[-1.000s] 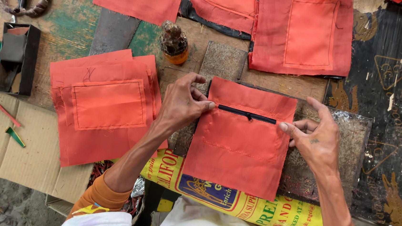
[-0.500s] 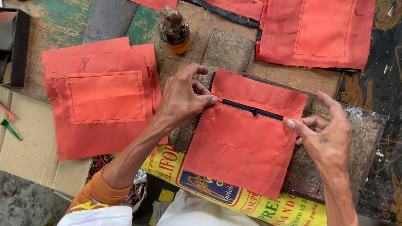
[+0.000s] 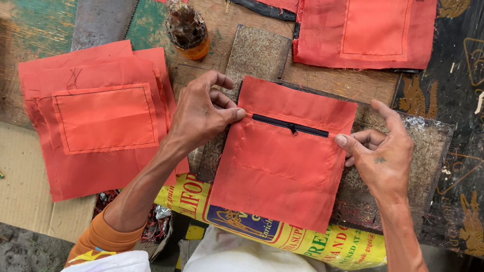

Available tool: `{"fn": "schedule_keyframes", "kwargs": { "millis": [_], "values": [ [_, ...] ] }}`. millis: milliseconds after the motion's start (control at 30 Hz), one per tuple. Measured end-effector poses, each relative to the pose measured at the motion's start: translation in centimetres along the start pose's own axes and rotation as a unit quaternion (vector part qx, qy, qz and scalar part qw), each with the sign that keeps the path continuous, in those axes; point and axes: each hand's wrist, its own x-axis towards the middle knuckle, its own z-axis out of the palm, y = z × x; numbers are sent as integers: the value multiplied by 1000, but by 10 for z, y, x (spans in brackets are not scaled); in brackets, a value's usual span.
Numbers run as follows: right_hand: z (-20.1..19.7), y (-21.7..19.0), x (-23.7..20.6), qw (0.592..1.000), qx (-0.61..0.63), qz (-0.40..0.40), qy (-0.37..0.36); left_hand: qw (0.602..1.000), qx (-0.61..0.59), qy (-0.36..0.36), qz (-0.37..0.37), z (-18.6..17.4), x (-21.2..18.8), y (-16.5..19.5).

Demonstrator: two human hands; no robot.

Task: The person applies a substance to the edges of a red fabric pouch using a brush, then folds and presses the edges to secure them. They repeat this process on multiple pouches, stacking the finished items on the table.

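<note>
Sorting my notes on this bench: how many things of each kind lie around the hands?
Orange cloth with black zip, pinched at both ends by the left hand and right hand: 1
Orange cloth stacks with stitched pockets: 2
Small bottles: 1
Printed yellow sacks: 1
Total: 5

Orange fabric panel (image 3: 280,168) with black zipper (image 3: 290,125).

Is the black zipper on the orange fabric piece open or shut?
Shut: the zipper shows as one thin closed black line, no gap, on the flat fabric piece.
</note>
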Motion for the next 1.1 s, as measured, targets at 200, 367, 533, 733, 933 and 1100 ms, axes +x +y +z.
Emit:
{"fn": "schedule_keyframes", "kwargs": {
  "millis": [200,367,533,733,933,1100],
  "values": [
    [-1,6,1,1000,20,-10,-7,1000,4,6,18,2,3,-4],
    [-1,10,5,999,32,-11,-13,1000,0,7,18,3,7,-9],
    [1,8,8,999,42,-4,-16,1000,2,5,27,1,12,-13],
    [2,2,11,999,29,-3,-19,998,-8,5,57,0,16,-15],
    [2,1,11,999,25,-3,-21,998,-4,2,55,-1,18,-16],
    [3,3,13,999,27,2,-20,998,-3,-3,56,-1,19,-16]
  ]
}}
